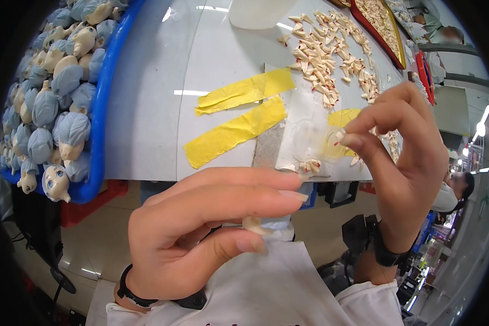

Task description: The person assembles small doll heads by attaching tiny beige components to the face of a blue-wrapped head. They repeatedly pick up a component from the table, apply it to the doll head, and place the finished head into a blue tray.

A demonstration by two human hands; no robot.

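Note:
My left hand (201, 228) is closed at the front of the table, its thumb and fingers pinching a small cream-coloured plastic piece (257, 226) that they partly hide. My right hand (402, 141) pinches a tiny cream piece with a red spot (339, 137) between thumb and forefinger. Just beneath those fingertips stands a small clear round cup (308, 142) on a whitish board (288, 155). A few red-tipped cream pieces (311, 166) lie at the board's front edge.
A blue tray (104, 103) heaped with doll heads with blue-grey hair (44, 103) stands at the left. Red-tipped pieces (320, 65) are scattered at the back right, near a red tray (372, 30). Yellow tape strips (236, 132) cross the table; a translucent container (258, 13) stands behind.

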